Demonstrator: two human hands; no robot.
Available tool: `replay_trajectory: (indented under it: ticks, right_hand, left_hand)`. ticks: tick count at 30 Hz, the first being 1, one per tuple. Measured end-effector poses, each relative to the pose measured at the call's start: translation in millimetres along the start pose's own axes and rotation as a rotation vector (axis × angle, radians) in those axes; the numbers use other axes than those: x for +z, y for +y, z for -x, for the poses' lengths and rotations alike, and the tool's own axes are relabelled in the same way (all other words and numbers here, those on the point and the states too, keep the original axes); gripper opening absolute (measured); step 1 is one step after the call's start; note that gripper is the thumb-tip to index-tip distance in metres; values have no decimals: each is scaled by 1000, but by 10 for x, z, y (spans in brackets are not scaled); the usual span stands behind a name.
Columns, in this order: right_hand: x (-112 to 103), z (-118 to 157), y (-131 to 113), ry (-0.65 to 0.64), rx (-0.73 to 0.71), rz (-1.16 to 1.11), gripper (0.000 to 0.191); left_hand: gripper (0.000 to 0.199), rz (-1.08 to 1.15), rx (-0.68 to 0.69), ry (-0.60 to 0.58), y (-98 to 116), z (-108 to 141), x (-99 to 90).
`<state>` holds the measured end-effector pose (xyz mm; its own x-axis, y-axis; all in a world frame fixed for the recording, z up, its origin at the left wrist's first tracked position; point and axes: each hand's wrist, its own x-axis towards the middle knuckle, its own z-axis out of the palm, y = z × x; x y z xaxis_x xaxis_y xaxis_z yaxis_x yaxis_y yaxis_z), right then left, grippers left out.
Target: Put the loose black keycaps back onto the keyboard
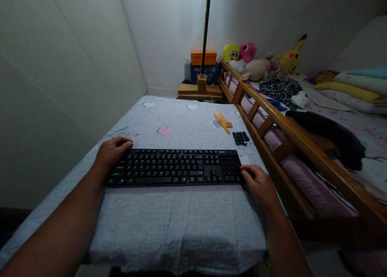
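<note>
"Where the keyboard (172, 170) lies flat across the cloth (145, 216), how are the hands posed?"

"Left hand (113, 151): palm down, fingers curled, gripping its left end. Right hand (258, 182): thumb and fingers closed on its right edge."

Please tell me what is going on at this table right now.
A person has both bare hands at a black keyboard lying on a cloth-covered table. The left hand is at its far left corner and the right hand is at its right end, beside the number pad, which looks stripped of its keys. Beyond that end lies a cluster of small black keys, with a yellow-handled tool and a small orange piece a little farther back.
</note>
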<state>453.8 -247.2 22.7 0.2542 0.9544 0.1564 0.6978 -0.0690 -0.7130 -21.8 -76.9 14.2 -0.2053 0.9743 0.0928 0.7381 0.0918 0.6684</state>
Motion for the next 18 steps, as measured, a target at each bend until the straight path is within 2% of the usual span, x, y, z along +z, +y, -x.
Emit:
replay_trajectory:
  ticks: [12, 18]
  right_hand:
    - [10, 8, -3, 9, -34, 38, 26]
    - [17, -3, -35, 22, -34, 69, 21]
  left_hand:
    - [39, 7, -20, 14, 131, 55, -32]
    - [42, 17, -15, 9, 64, 26, -15]
